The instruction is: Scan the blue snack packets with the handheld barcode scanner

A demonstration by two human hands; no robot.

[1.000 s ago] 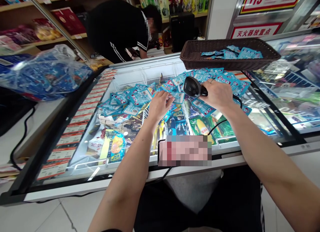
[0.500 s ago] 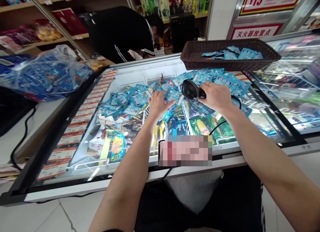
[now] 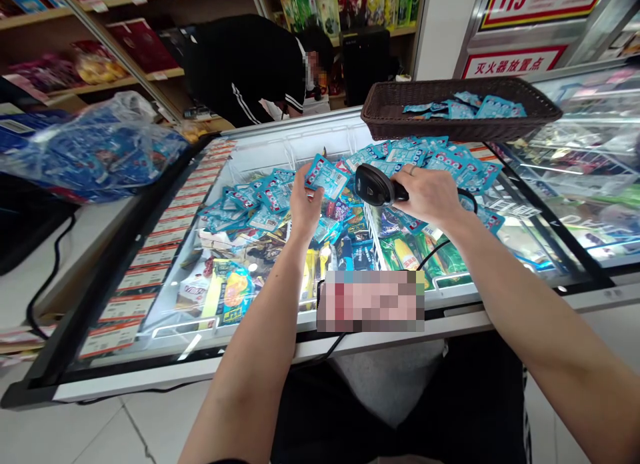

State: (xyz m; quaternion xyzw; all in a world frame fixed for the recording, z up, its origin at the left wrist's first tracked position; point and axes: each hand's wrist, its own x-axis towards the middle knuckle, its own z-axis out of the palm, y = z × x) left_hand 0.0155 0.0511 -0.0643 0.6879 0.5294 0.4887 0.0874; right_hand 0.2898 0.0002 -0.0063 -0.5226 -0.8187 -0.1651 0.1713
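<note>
A small light-blue packet [image 3: 329, 177] with a printed barcode is pinched in my left hand [image 3: 306, 201], lifted over the glass top. My right hand [image 3: 430, 194] is wrapped round the handle of a black handheld barcode scanner [image 3: 375, 184], whose head points left, close to the packet. Many similar blue packets lie to the left [image 3: 277, 196] and right [image 3: 463, 165] on the glass of a chest freezer [image 3: 165, 353]. Under the glass show colourful wrapped goods [image 3: 235, 294] in white wire sections.
A brown woven basket [image 3: 370, 117] with several blue packets stands at the far right edge. A pixelated flat item [image 3: 371, 301] lies at the near edge. A plastic-wrapped blue bundle [image 3: 100, 147] is at left. Behind the freezer a person in black [image 3: 245, 64] bends over by shelves.
My left hand has picked up a blue packet from the pile and raised it, turned toward the scanner. The scanner in my right hand has moved slightly left.
</note>
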